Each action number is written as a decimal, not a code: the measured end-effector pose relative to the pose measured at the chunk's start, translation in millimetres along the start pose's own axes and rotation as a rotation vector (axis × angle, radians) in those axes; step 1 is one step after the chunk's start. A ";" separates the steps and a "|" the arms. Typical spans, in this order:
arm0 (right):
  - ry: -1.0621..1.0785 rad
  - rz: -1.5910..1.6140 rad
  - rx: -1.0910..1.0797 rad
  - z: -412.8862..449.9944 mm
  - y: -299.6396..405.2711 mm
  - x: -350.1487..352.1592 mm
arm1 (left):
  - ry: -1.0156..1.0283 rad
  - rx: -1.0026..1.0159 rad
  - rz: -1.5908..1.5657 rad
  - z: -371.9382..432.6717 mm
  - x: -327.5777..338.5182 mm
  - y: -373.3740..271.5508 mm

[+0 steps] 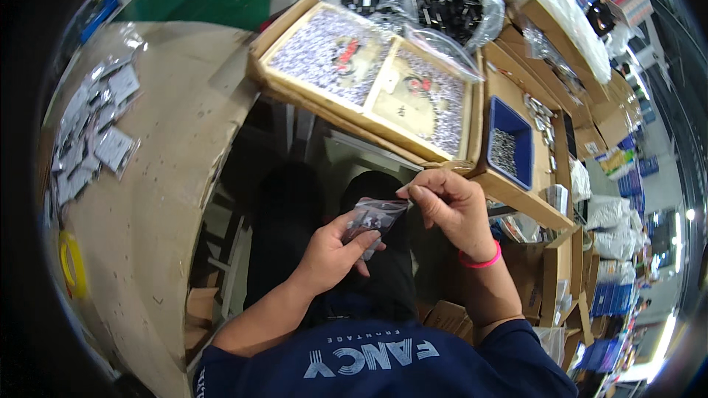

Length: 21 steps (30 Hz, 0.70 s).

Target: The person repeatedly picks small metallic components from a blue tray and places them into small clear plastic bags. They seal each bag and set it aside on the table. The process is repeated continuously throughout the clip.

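My left hand (pixel 338 249) holds a small clear zip bag (pixel 377 215) above my lap, thumb on its front. Small parts show inside the bag, too blurred to name. At the bag's upper right corner is my right hand (pixel 442 204), thumb and forefinger pinched together; whether they grip the bag's edge is hard to tell. A pink band circles the right wrist. Beyond the hands lies a wooden tray (pixel 381 74) with two compartments of small pale pieces. To its right a blue plastic bin (pixel 511 142) holds small metal parts.
On the cardboard-covered table (pixel 160 177) at left lie many filled clear bags (pixel 113 147) and a yellow tape roll (pixel 72 265). Behind the tray stand open plastic bags of black parts (pixel 449 11). Cardboard boxes (pixel 556 276) are stacked at right.
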State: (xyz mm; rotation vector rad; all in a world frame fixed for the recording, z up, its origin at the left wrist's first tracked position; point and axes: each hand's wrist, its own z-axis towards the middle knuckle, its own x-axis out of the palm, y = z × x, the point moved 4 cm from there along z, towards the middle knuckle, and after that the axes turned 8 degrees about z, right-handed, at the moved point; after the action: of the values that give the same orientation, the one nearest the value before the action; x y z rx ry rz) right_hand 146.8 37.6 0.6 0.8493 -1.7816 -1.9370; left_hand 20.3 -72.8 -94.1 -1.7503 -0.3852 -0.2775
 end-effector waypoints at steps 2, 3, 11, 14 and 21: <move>0.026 0.003 0.053 0.4 -4.8 14.5 | -0.014 0.020 0.016 -2.7 -3.3 -0.4; 0.044 -0.001 0.056 1.1 -5.3 19.5 | -0.025 0.016 0.034 -3.8 -5.2 -0.2; 0.253 -0.516 -0.151 4.8 11.0 37.3 | -0.056 0.063 0.134 -4.2 -12.5 2.9; 0.234 -0.614 -0.129 2.3 17.7 36.2 | -0.040 0.082 0.210 -5.8 -13.4 4.8; -0.024 -0.235 -0.137 0.1 11.3 23.8 | 0.029 0.147 -0.026 -3.8 -19.0 -1.7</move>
State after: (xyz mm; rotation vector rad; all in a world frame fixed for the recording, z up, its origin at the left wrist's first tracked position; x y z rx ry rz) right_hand 127.5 20.9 7.5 1.0296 -1.6006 -2.1953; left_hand 2.3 -78.2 -99.2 -1.5964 -0.3974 -0.2861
